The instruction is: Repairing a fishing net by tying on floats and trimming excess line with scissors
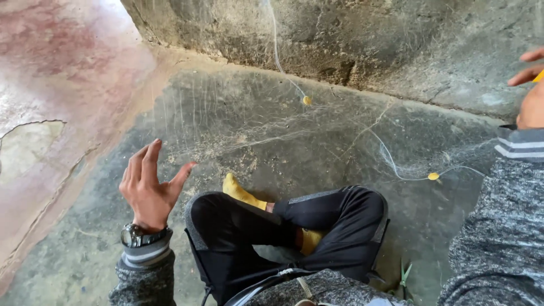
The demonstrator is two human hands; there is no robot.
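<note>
Net work on the floor
My left hand (148,187) splays, released, beside the net (249,127); right hand (530,85) unclear; mesh could snag fingers.

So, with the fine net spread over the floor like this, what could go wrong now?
1. The net is almost invisible on the grey floor; the open left hand, wearing a watch, could snag its threads.
2. The net lies close to the yellow-socked foot, so a leg movement might tangle or tear it.
3. The thin line with yellow floats runs toward the raised right hand; a sudden pull may knot it.
</note>
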